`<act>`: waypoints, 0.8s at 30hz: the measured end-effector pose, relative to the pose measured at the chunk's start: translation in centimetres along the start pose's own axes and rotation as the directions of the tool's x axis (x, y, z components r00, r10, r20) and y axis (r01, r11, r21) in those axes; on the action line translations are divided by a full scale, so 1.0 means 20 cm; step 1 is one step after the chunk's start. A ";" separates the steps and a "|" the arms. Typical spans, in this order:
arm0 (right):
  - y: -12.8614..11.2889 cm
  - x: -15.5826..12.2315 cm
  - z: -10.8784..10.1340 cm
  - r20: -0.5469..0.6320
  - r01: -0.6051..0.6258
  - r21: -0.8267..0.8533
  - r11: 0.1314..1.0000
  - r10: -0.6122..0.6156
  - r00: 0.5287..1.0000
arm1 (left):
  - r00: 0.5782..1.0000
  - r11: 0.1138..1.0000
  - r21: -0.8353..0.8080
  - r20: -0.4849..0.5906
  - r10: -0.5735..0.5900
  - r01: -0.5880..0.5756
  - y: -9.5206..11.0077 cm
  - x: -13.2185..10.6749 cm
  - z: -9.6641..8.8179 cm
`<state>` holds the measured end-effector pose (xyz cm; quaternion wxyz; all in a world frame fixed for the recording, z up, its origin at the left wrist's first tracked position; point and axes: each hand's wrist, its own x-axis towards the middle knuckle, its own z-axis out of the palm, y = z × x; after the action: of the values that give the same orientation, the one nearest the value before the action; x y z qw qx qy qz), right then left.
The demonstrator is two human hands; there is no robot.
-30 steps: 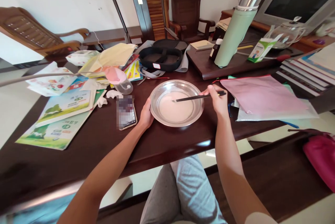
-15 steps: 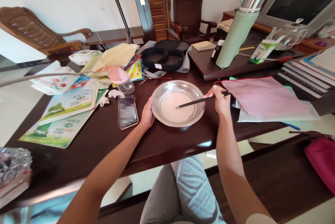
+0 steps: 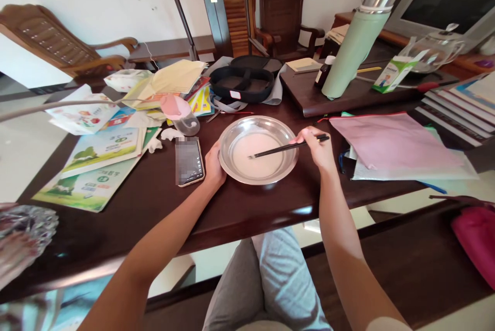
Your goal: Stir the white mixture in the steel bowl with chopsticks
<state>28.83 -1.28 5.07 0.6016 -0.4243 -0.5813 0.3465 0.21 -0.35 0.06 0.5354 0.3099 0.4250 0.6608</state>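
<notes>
A shallow metal bowl (image 3: 232, 135) with pale pink-white liquid stands on the dark wooden table (image 3: 247, 207) in front of me. My left hand (image 3: 214, 166) grips the bowl's left rim, fingers curled on it. My right hand (image 3: 315, 148) is closed on a pair of dark chopsticks (image 3: 286, 148). Their tips reach left into the liquid near the bowl's middle.
A phone (image 3: 188, 161) lies left of the bowl, beside a pink-lidded cup (image 3: 180, 114) and booklets (image 3: 100, 161). Behind are a black case (image 3: 242, 83) and a green thermos (image 3: 356, 42). A pink folder (image 3: 394, 140) lies to the right. Wooden chairs stand beyond.
The chopstick tips have moved about within the liquid, back and forth across the bowl. My left hand stays on the rim. The view has shifted slightly.
</notes>
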 end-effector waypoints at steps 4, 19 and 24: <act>0.00 0.00 0.03 0.040 0.030 -0.036 0.999 -0.029 0.999 | 0.999 0.999 -0.035 -0.047 0.020 -0.021 0.00 0.00 -0.02; 0.02 0.01 0.03 -0.120 0.047 0.055 0.997 -0.040 0.992 | 0.995 0.997 -0.012 -0.063 0.073 -0.073 0.02 -0.02 -0.02; 0.02 0.01 0.05 0.088 0.004 0.028 1.000 -0.006 0.996 | 0.993 0.996 -0.010 -0.079 0.085 -0.086 0.02 -0.03 0.00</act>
<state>27.82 -0.89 4.69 0.5821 -0.3987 -0.6034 0.3716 0.14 -0.97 0.53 0.4914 0.2983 0.4276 0.6976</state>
